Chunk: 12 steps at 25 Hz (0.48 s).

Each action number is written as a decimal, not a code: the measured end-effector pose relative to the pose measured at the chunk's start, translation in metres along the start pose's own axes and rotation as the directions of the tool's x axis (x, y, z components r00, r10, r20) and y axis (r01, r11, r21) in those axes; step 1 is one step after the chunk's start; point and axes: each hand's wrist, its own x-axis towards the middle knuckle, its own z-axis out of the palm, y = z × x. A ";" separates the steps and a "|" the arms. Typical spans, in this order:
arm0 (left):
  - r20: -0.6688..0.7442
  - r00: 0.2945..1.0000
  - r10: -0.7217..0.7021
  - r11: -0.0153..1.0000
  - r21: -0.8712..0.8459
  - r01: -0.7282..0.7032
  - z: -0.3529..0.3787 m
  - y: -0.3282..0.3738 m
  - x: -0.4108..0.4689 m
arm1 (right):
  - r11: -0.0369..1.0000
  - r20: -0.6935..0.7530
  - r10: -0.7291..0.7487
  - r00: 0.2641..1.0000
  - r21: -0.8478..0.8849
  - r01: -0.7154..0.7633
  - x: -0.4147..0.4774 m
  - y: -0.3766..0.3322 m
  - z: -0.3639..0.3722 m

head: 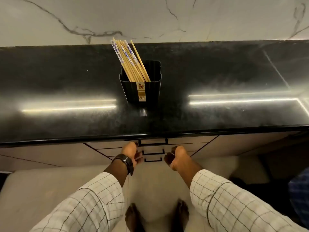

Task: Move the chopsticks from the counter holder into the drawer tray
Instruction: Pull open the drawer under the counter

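Pale wooden chopsticks (132,62) all stand in the black ribbed holder (142,91), centre frame, on the glossy black desk (66,81). The 3 drawers look closed. Left hand (131,152) and right hand (177,156) curl beside the black drawer handles (153,153); whether they grip, I cannot tell.

Counter (66,81) apparently open beside holder (142,91)

Dim, warm light, seemingly from strip lamps overhead, throws two bright glare streaks across the glossy black counter (50,77), while straight edges bow with wide-angle distortion and the whole view looks soft.
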 end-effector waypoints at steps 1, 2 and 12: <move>-0.003 1.000 -0.009 0.996 -0.084 0.009 0.000 0.001 0.010 | 0.999 0.025 0.039 0.999 0.006 -0.039 0.011 -0.003 0.004; 0.008 1.000 -0.019 0.990 -0.142 0.020 0.001 0.000 0.023 | 0.999 0.071 0.038 0.997 0.006 -0.038 0.019 -0.005 0.009; 0.140 0.988 -0.060 0.945 -0.310 0.102 0.000 -0.018 0.058 | 0.969 0.257 -0.042 0.966 0.245 -0.023 0.055 0.009 0.030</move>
